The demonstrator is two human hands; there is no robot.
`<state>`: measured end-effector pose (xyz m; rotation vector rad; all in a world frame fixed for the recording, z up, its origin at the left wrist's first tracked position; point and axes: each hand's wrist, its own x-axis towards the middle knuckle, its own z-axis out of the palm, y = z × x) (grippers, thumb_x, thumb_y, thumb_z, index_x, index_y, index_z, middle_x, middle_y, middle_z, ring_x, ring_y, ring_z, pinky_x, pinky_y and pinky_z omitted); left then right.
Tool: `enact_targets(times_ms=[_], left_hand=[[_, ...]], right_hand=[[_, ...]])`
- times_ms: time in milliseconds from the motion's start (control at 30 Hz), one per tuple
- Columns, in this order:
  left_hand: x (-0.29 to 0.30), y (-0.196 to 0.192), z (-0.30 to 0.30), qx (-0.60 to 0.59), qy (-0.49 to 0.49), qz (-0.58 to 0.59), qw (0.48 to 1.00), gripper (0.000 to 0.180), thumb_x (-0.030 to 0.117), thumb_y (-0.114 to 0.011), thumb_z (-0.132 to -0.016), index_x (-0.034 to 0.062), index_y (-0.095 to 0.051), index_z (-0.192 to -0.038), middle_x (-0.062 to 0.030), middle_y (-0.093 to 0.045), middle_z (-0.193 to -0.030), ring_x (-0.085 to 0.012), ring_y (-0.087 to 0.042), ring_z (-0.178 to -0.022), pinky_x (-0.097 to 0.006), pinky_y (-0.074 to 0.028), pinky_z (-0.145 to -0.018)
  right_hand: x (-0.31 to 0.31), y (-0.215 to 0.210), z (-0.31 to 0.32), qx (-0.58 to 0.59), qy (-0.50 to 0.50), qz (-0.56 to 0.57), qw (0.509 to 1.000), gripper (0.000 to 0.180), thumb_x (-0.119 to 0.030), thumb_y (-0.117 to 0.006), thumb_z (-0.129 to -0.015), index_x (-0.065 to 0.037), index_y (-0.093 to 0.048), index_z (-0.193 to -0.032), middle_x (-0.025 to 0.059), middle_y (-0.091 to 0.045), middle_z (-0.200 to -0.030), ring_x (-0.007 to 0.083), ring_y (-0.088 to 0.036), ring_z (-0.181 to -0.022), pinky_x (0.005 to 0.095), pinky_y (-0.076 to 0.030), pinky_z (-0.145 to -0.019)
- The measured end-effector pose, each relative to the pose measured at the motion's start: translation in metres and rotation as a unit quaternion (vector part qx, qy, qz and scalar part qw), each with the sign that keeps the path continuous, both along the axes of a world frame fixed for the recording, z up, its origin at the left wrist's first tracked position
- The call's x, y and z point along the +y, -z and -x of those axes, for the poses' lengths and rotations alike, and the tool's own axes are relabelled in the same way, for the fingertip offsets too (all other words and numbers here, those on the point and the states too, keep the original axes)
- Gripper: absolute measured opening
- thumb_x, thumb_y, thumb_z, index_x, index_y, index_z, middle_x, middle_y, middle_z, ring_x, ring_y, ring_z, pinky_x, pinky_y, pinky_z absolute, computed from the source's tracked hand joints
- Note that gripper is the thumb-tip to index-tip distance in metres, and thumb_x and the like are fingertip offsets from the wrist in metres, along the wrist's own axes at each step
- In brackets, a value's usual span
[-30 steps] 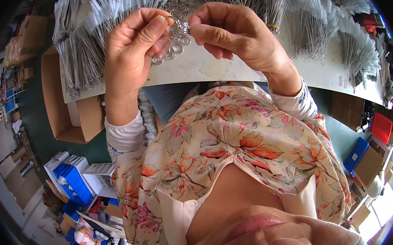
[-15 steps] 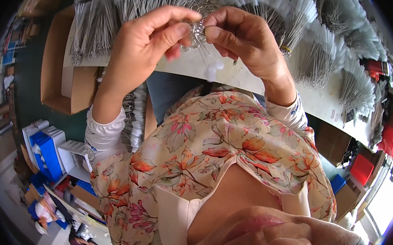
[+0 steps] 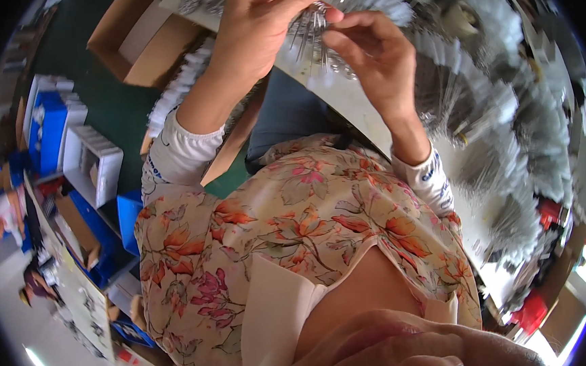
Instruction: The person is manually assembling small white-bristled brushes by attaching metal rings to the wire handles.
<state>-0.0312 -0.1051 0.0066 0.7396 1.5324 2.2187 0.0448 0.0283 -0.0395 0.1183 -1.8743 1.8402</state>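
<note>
My left hand [image 3: 261,25] is closed on a small bunch of thin wire brushes [image 3: 309,39] with looped ends, near the top of the view. The wires hang down from the fingers, and their pale bristle tips are blurred. A shiny bit of wire shows by the left fingertips. My right hand [image 3: 383,61] is at the right side of the same bunch, its thumb and forefinger bent together on the wires. Exactly which wires they pinch is too small to tell. Large heaps of similar brushes [image 3: 463,83] lie on the white table [image 3: 362,107] beyond and to the right.
An open cardboard box [image 3: 162,63] stands left of the table, with more brushes [image 3: 181,85] beside it. Blue and white bins [image 3: 91,163] are farther left. Red containers [image 3: 530,312] stand at the lower right. Two people [image 3: 10,213] are far off at the left edge.
My view has swung, so the table and boxes appear rotated. Both hands now sit higher in the picture; the right hand has dropped slightly below the left, still by the bunch.
</note>
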Motion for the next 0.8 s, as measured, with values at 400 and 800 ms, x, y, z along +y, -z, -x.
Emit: enact_targets(times_ms=[400, 800], left_hand=[[-0.091, 0.012, 0.031, 0.202, 0.114, 0.234, 0.944, 0.019, 0.014, -0.057, -0.087, 0.0004, -0.062, -0.1, -0.0085, -0.064, -0.095, -0.0161, -0.06, -0.086, -0.026, -0.046, -0.072], [-0.19, 0.246, 0.033, 0.305, 0.155, 0.597, 0.726, 0.022, 0.028, -0.06, -0.078, 0.0132, -0.064, -0.094, -0.0053, -0.059, -0.087, -0.0242, -0.056, -0.087, -0.038, -0.043, -0.076]], right_hand=[[-0.019, -0.01, 0.06, -0.226, -0.363, 0.26, 0.866, 0.017, -0.016, -0.058, -0.083, 0.0, -0.064, -0.085, 0.0, -0.05, -0.064, 0.0056, -0.039, -0.052, 0.0197, -0.028, -0.049], [-0.003, 0.07, -0.01, -0.442, -0.288, 0.058, 0.847, 0.017, -0.012, -0.055, -0.088, 0.001, -0.06, -0.097, 0.0004, -0.053, -0.069, 0.006, -0.047, -0.058, 0.0189, -0.04, -0.054]])
